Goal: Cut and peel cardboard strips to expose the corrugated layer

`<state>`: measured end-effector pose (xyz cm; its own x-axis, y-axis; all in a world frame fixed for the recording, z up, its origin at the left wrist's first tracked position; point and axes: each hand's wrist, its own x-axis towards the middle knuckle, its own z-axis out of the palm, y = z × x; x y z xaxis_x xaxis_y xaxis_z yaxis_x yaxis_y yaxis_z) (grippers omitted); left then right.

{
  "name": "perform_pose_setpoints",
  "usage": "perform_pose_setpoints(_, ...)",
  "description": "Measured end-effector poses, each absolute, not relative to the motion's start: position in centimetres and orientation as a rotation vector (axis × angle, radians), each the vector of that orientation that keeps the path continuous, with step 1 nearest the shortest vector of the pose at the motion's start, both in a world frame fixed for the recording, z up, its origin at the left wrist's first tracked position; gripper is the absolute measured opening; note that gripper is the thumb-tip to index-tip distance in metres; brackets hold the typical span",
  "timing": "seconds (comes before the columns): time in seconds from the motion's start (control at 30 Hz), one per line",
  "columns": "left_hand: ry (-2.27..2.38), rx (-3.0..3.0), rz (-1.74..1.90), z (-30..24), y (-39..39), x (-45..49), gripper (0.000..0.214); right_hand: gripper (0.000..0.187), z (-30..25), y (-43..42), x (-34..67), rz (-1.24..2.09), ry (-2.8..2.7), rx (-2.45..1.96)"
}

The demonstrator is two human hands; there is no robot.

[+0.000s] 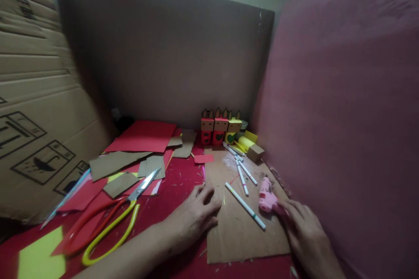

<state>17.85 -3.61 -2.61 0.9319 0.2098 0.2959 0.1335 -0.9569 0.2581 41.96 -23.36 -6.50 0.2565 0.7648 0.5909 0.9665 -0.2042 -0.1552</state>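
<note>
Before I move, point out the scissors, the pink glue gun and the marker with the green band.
Scissors [130, 199]: head view, near the pivot.
Pink glue gun [267, 201]: head view, on its body.
Marker with the green band [245, 205]: head view, middle of its white barrel.

Bare left hand [194, 216] and right hand [307, 232]; the left forearm [142, 248], also bare, tapers.

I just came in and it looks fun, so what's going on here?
A person's right hand is at the handle of what looks like a pink glue gun. The left hand rests at a cardboard sheet's edge. Marker pens lie on the sheet, scissors lie to the left, and three little red or yellow figures stand at the back.
</note>
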Motion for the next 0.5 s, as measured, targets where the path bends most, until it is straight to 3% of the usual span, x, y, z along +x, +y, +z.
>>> perform_pose_setpoints(0.27, 0.371, 2.897, 0.380, -1.9, -4.1, 17.8, 0.029, 0.029, -3.3, -23.2, 41.0, -0.564, -1.521, -2.177)
perform_pose_setpoints(0.4, 0.370, 2.964, 0.394, -2.4, -4.1, 18.0, 0.029, 0.024, -4.2, -22.5, 41.7, -0.443, -1.525, -2.348)
perform_pose_setpoints(0.5, 0.363, 3.025, 0.427, -3.2, -4.0, 18.3, 0.031, 0.025, -5.5, -22.8, 42.2, -0.466, -1.521, -2.230)
